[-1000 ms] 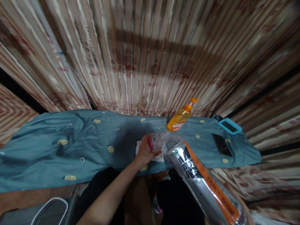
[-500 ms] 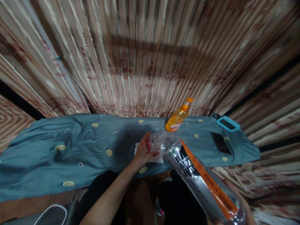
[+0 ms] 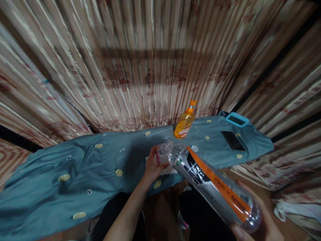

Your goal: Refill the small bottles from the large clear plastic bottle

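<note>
A left hand (image 3: 152, 164) is gripping the neck of a large clear plastic bottle (image 3: 213, 187) while the right hand (image 3: 260, 224) is cupping its base above a teal cloth (image 3: 75, 167).

A big clear plastic bottle (image 3: 213, 190) lies tipped on its side in the air, with its neck pointing up and away over the near edge of the blue cloth. It has a silver label with black marks and a long orange stripe down it. The right hand (image 3: 260, 227) holds its round bottom end, and the left hand (image 3: 152, 164) grips the crinkly clear part at its neck.
</note>
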